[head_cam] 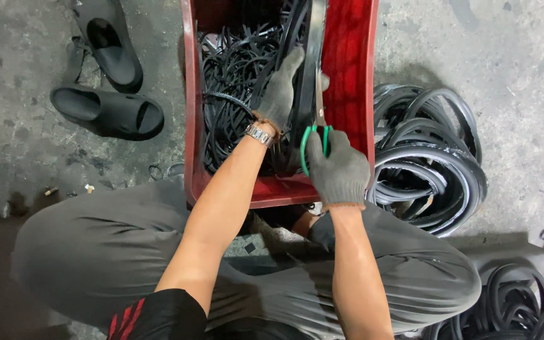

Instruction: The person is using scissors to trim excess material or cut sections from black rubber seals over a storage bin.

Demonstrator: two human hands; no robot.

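Observation:
My left hand (281,91), in a grey knit glove, grips a long black rubber strip (310,69) that runs upright over a red plastic crate (347,75). My right hand (338,170), also gloved, holds green-handled scissors (317,129) whose blades point up along the strip's edge. Inside the crate lies a tangle of several thin black rubber offcuts (234,82). A metal watch (259,134) sits on my left wrist.
A pile of coiled black rubber rings (429,157) lies on the concrete floor right of the crate, with more coils (517,302) at the lower right. Two black slide sandals (108,113) rest at the upper left. My grey-trousered knees flank the crate.

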